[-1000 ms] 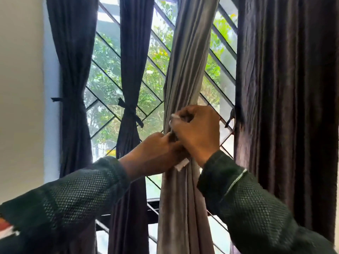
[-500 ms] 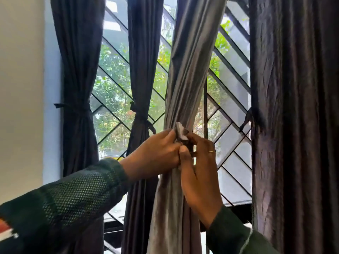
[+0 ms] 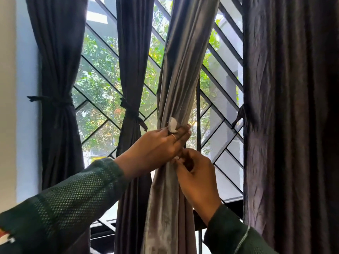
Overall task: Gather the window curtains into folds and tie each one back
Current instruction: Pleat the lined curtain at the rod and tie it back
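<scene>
Both hands have their grip on the grey curtain point(image 3: 183, 74) at its waist: the left hand point(image 3: 161, 143) wraps round the gathered bundle with its fingers laid across the front, a pale tie end point(image 3: 172, 125) poking up from between them, and the right hand point(image 3: 194, 167) just below is curled in, seemingly pinching the other end of the tie against the cloth, though what sits between those fingertips is hidden. To my eye the job is well on. Over by the wall the far-left curtain point(image 3: 56, 52) is already cinched with a dark tie, and so is the second curtain point(image 3: 134, 52). On the right, the dark curtain point(image 3: 286, 88) shows a tie at its edge too. This grey one is gathered but its knot looks unfinished, so that is what remains.
</scene>
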Motion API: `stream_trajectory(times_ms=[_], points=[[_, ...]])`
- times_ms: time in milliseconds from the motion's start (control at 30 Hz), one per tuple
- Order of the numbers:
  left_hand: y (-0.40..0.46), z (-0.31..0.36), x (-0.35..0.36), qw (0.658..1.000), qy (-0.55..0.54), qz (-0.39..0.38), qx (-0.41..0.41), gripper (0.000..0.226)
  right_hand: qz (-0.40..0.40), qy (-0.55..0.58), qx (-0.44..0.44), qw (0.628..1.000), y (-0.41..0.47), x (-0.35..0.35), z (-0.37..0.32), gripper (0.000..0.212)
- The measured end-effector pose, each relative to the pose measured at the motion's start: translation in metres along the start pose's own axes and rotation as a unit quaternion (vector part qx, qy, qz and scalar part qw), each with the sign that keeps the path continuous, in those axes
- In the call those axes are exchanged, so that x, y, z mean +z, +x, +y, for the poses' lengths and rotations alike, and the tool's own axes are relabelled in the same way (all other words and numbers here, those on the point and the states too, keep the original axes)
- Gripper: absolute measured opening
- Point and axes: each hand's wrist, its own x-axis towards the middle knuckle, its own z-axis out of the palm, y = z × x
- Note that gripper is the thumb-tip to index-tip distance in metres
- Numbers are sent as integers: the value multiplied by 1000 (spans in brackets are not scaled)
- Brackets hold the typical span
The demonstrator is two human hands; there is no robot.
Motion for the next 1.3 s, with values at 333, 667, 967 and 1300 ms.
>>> stream_trajectory(times_ms=[333, 667, 967, 1300], points=[[-7, 29, 33, 989, -139, -35, -43, 58, 40, 100, 99, 989, 10, -11, 19, 50], [-5, 36, 54, 988, -122, 95, 10, 37, -45, -82, -29, 995, 52, -46, 48, 43], [-9, 33, 60, 634, -444, 37, -632, 37, 121, 379, 253, 882, 55, -80, 94, 28], [28, 42, 50, 541, -614, 210, -534, 19, 301, -98, -21, 948, 51, -75, 82, 29]])
